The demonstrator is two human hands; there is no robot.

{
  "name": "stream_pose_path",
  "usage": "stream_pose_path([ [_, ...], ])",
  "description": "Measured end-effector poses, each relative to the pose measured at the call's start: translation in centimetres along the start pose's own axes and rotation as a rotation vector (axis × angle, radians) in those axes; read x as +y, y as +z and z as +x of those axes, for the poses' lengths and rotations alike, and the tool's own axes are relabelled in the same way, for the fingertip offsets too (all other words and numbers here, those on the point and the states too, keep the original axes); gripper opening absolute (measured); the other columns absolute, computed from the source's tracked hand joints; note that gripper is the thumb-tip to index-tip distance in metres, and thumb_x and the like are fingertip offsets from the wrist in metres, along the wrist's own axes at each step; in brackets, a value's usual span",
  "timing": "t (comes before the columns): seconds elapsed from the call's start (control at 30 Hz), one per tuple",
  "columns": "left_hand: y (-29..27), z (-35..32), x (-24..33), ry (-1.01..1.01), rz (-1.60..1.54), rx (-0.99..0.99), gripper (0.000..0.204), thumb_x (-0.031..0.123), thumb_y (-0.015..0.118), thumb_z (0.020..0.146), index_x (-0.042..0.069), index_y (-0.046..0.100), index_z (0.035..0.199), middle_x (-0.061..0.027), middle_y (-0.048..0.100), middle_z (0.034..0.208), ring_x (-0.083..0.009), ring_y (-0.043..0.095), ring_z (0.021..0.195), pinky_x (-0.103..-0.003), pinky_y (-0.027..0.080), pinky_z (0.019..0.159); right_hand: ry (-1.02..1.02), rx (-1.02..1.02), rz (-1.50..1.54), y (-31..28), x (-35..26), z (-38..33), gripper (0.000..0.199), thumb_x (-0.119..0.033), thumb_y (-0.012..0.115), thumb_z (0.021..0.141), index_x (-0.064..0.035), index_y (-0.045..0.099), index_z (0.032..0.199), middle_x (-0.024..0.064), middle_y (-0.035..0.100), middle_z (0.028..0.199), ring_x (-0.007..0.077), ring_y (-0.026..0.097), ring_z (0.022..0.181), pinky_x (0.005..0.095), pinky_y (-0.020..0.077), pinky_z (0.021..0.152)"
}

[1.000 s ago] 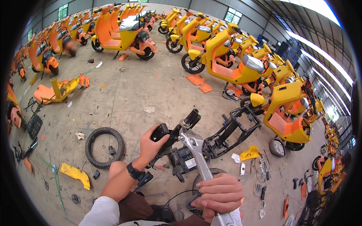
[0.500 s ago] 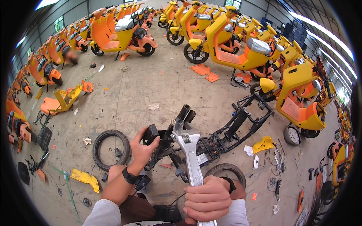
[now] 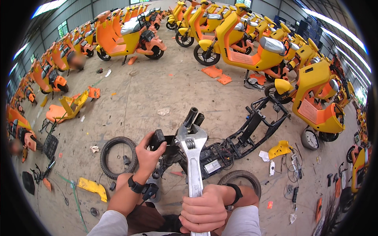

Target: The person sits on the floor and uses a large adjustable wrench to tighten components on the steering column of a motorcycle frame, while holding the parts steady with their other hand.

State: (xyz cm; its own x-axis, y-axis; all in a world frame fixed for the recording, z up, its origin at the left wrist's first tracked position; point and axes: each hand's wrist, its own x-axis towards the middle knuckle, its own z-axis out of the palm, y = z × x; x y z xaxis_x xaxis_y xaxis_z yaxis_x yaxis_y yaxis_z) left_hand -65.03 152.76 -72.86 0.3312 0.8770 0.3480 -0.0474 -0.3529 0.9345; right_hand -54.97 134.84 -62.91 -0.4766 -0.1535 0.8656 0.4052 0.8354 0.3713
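Note:
My right hand [image 3: 204, 210] is wrapped round the handle of a large silver adjustable wrench [image 3: 194, 169]. The wrench points away from me, its jaws at the black steering tube [image 3: 191, 115] of a stripped scooter frame [image 3: 252, 129]. The jaws overlap the tube's lower part; whether they grip it, I cannot tell. To the left, my left hand [image 3: 146, 159] grips a black block-shaped part [image 3: 158, 137] beside the tube, thumb on its right side. Most of that hand's fingers are hidden behind the part. Below the wrench head, the front of the frame is partly covered.
A loose tire [image 3: 118, 157] lies left of my left hand, another tire [image 3: 244, 179] right of the wrench. Yellow panels [image 3: 92, 188], cables [image 3: 297, 169] and scraps litter the concrete floor. Rows of yellow-orange scooters [image 3: 244, 55] stand beyond. Blurred heads of people show at left.
My right hand and the wrench handle have swung left, and the wrench head now sits over the tube's lower part. My left hand keeps its grip. The whole view has shifted slightly.

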Motion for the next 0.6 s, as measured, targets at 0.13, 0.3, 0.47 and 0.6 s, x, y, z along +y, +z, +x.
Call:
stream_pose_path([
  [0.13,-0.1,0.1,-0.4,0.003,0.024,0.002,0.049,0.010,0.079,0.073,-0.010,0.060,0.113,-0.0121,0.067,0.099,-0.0147,0.062,0.092,-0.028,0.049,0.086,-0.083,-0.019,-0.012,-0.2,0.7,1.2,0.021,-0.012,0.065,0.087,0.0036,0.061,0.073,0.0097,0.059,0.066,0.0210,0.060,0.057,0.0328,0.0528,0.056],
  [0.3,-0.1,0.1,-1.0,0.025,0.017,0.015,0.048,0.010,0.079,0.073,-0.009,0.060,0.113,-0.0114,0.067,0.099,-0.0147,0.062,0.092,-0.028,0.049,0.086,-0.103,-0.071,-0.060,1.6,0.4,1.0,0.023,-0.015,0.064,0.089,0.0041,0.061,0.076,0.0089,0.058,0.067,0.0207,0.059,0.056,0.0335,0.0511,0.055],
  [0.47,0.1,0.1,-0.7,0.027,0.008,0.013,0.048,0.010,0.078,0.073,-0.009,0.060,0.113,-0.0109,0.067,0.098,-0.0141,0.062,0.091,-0.028,0.049,0.084,-0.060,-0.121,-0.065,3.1,-0.5,-1.1,0.024,-0.015,0.064,0.090,0.0058,0.061,0.077,0.0110,0.060,0.068,0.0225,0.061,0.058,0.0359,0.0529,0.058],
  [0.6,-0.1,0.1,-0.9,0.044,0.042,0.005,0.046,0.009,0.078,0.073,-0.008,0.060,0.111,-0.0107,0.067,0.096,-0.0136,0.062,0.089,-0.027,0.049,0.083,0.042,0.007,-0.020,2.1,0.3,-1.6,0.029,-0.019,0.068,0.089,0.0053,0.060,0.074,0.0109,0.060,0.066,0.0222,0.060,0.056,0.0349,0.0547,0.058],
])
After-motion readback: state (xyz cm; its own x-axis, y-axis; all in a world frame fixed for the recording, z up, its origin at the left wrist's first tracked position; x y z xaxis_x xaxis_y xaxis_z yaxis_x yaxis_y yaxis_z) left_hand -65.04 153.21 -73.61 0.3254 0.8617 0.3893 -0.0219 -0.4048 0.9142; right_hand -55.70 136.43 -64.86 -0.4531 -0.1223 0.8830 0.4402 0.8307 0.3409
